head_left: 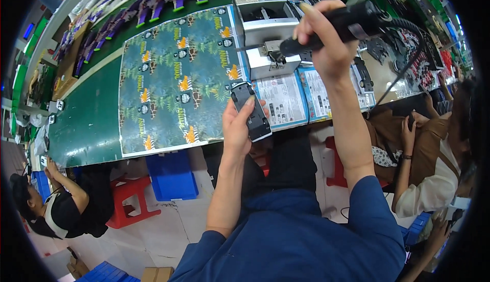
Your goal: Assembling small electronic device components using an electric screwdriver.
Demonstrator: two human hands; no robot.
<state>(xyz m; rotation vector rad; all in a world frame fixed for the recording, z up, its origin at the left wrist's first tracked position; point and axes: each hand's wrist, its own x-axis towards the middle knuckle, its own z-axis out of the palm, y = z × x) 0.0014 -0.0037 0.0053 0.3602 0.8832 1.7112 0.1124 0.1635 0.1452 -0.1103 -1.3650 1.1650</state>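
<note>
Presently, right hand (329, 42) grips a black corded screwdriver (354, 23), its bit pointing left by the silver machine (268, 26); cannot tell whether the tip carries a screw. Left hand (237, 129) holds the black car-shaped part (257, 121) between thumb and fingers at the near edge of the table (84, 134). Judged risks: part twists or slips under driver torque, being hand-held only; dragging cable (419, 40) pulls the bit off line.

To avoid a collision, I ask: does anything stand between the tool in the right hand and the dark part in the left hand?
Nothing visible separates the tip of the black tool from the dark part in the left hand. Seen from above, the silver machine lies between the right hand and that part; clearance is unclear.
</note>
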